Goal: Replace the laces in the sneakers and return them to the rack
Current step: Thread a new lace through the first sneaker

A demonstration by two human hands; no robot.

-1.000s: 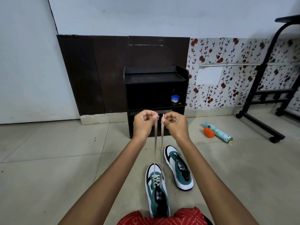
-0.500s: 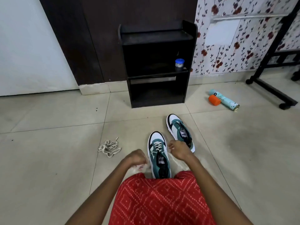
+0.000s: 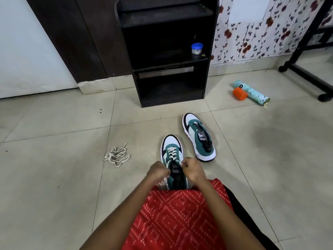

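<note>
The half-laced sneaker [image 3: 171,147] lies directly between the hands, toe pointing away toward the shoe rack [image 3: 162,17]. Left hand [image 3: 158,171] and right hand [image 3: 193,169], equally near, are both curled tight, each pinching a lace end [image 3: 162,183].

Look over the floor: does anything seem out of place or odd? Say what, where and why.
A loose lace lies tangled, left of the near sneaker. A tube and an orange cap lie on their sides right of the rack. The far sneaker shows no lace.
</note>
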